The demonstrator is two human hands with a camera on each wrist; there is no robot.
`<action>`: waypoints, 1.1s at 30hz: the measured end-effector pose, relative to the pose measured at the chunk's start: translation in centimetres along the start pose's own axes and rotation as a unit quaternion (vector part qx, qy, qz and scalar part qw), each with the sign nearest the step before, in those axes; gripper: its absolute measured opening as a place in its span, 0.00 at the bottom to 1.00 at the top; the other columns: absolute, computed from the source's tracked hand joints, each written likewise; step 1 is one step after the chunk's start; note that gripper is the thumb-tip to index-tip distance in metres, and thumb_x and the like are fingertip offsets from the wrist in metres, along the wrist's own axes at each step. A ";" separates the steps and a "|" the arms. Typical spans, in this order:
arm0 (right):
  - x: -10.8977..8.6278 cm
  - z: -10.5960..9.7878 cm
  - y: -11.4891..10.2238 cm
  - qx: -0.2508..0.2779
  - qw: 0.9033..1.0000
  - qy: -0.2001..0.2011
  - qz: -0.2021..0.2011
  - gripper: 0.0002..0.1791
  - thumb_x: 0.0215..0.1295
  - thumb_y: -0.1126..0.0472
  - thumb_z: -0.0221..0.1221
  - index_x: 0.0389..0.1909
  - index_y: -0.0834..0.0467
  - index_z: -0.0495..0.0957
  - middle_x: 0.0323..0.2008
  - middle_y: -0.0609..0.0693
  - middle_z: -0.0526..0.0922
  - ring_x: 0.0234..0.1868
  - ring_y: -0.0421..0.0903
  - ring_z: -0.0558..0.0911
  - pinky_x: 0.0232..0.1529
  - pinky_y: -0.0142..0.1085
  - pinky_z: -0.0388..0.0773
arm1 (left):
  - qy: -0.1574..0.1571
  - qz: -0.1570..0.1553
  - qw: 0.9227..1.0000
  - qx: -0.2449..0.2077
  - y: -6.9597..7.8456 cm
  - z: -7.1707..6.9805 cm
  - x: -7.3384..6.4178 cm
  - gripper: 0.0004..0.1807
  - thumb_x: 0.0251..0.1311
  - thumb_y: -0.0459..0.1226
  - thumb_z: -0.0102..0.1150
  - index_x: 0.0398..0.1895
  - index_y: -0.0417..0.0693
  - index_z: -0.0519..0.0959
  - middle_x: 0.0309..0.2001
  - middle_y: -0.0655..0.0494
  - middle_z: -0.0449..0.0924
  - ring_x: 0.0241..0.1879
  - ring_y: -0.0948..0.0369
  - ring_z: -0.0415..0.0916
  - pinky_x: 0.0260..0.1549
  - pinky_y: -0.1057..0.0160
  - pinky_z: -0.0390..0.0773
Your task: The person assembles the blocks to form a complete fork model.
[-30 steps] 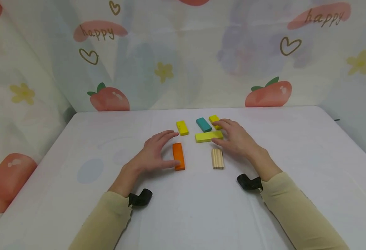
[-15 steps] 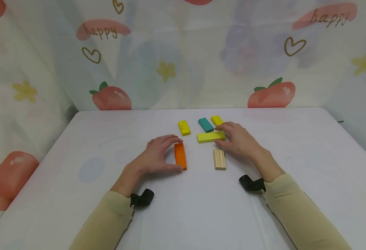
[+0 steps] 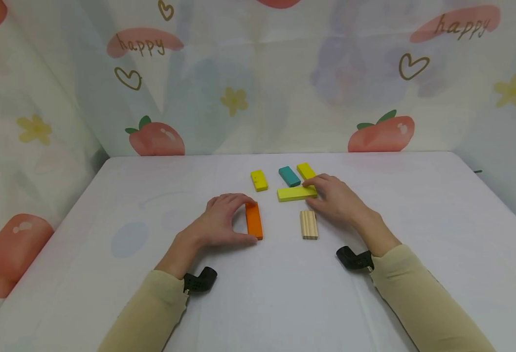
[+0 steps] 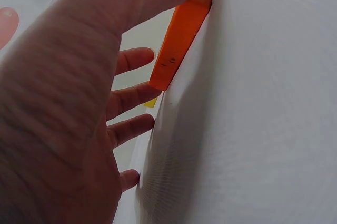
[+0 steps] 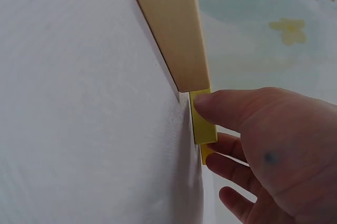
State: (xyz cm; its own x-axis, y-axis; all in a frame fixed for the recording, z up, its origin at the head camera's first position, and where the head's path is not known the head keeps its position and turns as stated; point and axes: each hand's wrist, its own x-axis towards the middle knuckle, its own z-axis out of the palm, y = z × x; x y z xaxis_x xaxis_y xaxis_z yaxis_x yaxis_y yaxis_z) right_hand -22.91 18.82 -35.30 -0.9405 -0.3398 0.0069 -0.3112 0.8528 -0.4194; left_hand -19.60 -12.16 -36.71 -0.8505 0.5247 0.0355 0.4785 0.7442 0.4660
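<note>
On the white table, my left hand pinches an orange block lengthwise, thumb at its near end and a fingertip at its far end. The left wrist view shows the thumb over one end of the orange block and fingers at the other. My right hand pinches the right end of a long yellow-green block, which lies crosswise. In the right wrist view the thumb presses the near side of this yellow-green block, with fingers behind it. Both blocks lie flat.
A ridged natural-wood block lies just nearer than the right hand. Beyond the hands are a teal block, a short yellow block and another yellow block, partly covered by right fingers. A patterned cloth hangs behind.
My left fingers and thumb have come in to the two ends of the orange block. The right thumb and finger have drawn together onto the yellow-green block. The blocks stay in place.
</note>
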 end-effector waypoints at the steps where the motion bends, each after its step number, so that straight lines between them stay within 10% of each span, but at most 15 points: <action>1: 0.0 0.0 0.0 0.001 1.000 0.000 0.000 0.23 0.70 0.60 0.62 0.65 0.59 0.76 0.68 0.64 0.72 0.70 0.64 0.69 0.70 0.61 0.63 | 0.001 0.001 1.000 0.001 0.0 0.0 0.0 0.38 0.50 0.57 0.74 0.64 0.59 0.74 0.65 0.60 0.74 0.70 0.54 0.63 0.71 0.39 0.55; 33: 0.1 0.3 0.0 0.053 0.998 0.020 -0.020 0.20 0.71 0.66 0.62 0.63 0.63 0.76 0.60 0.61 0.79 0.60 0.59 0.76 0.67 0.57 0.68 | 0.013 0.021 0.999 -0.036 0.1 0.4 0.6 0.37 0.51 0.54 0.75 0.65 0.55 0.74 0.64 0.61 0.76 0.69 0.55 0.65 0.73 0.43 0.53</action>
State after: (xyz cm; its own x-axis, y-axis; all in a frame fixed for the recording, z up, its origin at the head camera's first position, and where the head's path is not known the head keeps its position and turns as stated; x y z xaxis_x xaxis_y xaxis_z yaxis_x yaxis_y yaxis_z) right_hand -22.93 18.69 -35.62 -0.9330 -0.3546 0.0618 -0.3347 0.7914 -0.5115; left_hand -19.95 -11.62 -37.02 -0.8356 0.5437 0.0788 0.4983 0.6896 0.5255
